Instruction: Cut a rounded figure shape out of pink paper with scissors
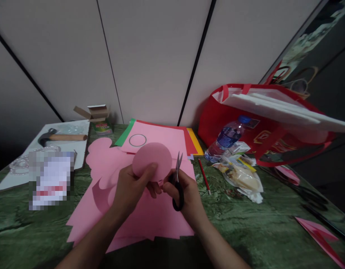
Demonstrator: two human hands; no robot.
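A round pink paper disc (155,155) is pinched in my left hand (133,183), thumb on its face and fingers behind. My right hand (186,190) grips black-handled scissors (178,164), their blades pointing up and slightly parted, just right of the disc's edge. Beneath both hands spreads a heap of pink paper sheets and scraps (150,216). More pink paper circles (101,145) lie at the heap's upper left. Behind the disc is a pink sheet (166,134) with a dark ring (138,140) on it, atop green, red and yellow sheets.
A hammer (65,137) rests on a white sheet at the left, near an opened small box (101,121). To the right are a red pencil (204,175), a water bottle (227,138), plastic-wrapped items (242,175) and a large red bag (217,108). A wall stands behind.
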